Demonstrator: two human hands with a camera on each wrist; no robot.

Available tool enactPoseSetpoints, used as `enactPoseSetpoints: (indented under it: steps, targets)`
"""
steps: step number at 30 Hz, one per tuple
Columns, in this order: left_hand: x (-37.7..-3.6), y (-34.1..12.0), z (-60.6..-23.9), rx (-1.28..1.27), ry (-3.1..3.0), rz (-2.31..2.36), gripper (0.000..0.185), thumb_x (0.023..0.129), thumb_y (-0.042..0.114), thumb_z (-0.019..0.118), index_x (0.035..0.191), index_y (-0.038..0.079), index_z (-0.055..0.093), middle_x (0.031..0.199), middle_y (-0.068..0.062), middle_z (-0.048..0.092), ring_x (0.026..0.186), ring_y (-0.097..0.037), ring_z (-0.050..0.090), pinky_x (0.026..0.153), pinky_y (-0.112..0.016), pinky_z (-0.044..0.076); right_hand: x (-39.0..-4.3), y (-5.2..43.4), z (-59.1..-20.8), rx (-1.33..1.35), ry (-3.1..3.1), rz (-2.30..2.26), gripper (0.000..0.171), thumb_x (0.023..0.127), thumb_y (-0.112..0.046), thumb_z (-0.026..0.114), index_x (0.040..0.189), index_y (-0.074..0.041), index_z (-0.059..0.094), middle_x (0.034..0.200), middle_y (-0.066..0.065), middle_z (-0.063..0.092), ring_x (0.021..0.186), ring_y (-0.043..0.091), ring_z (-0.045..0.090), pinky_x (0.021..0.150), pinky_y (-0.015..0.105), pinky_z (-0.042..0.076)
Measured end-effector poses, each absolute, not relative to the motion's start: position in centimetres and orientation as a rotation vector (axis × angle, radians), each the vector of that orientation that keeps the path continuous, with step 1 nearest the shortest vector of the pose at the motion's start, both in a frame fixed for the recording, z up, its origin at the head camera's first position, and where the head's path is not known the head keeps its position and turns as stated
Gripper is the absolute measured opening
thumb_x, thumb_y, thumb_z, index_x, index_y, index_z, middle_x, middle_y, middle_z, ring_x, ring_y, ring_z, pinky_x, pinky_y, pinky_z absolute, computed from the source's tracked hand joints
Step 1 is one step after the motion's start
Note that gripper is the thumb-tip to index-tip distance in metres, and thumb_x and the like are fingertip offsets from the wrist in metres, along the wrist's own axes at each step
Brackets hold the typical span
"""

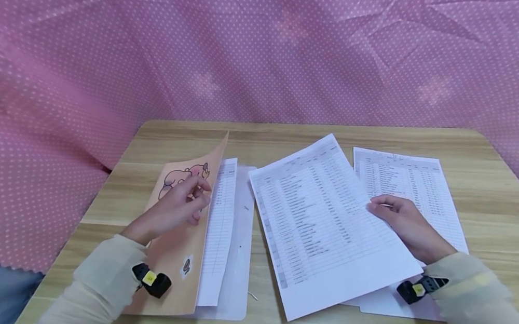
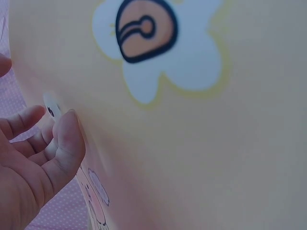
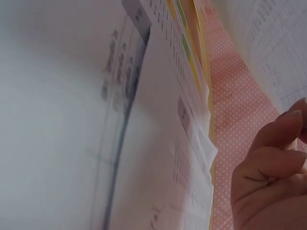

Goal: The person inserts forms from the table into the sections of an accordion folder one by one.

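Two hands work over a wooden table (image 1: 485, 171), and the printed sheet (image 1: 322, 224) lying at its middle serves as the landmark. Left of that sheet, the left hand (image 1: 177, 209) holds up the cover of a peach folder (image 1: 179, 253), fingers curled round its raised edge (the left wrist view shows the fingertips (image 2: 67, 134) pressed to the cartoon-printed cover), seemingly to keep the pages beneath exposed. A lined page (image 1: 220, 223) and a clear sleeve (image 1: 241, 247) lie under the lifted cover, just left of the landmark sheet. On that sheet's right edge the right hand (image 1: 404, 226) pinches it with bent fingers, probably to lift or slide it. A second printed sheet (image 1: 411, 178) lies beyond, partly overlapped. Bare wood remains behind the sheet and along the near edge, leaving room to move papers
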State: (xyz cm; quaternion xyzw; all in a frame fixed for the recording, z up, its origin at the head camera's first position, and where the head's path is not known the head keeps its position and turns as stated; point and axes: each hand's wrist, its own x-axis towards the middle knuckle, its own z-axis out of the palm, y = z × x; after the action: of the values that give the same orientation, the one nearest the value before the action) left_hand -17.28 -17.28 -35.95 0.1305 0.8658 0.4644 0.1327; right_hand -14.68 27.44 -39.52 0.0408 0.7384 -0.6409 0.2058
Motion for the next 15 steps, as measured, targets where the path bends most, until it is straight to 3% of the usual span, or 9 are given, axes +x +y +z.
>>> enactPoseSetpoints:
  steps: [15]
  targets:
    - [-17.2, -17.2, -35.7, 0.39, 2.501, 1.367, 0.029, 0.093, 0.019, 0.049, 0.117, 0.002, 0.044, 0.092, -0.014, 0.048, 0.067, -0.021, 0.055, 0.063, -0.033, 0.055, -15.2, 25.2, -40.0, 0.067, 2.001, -1.822, 0.042, 0.093, -0.037, 0.055, 0.118, -0.004, 0.047, 0.103, 0.007, 0.067, 0.085, 0.026, 0.07, 0.071, 0.047, 0.056]
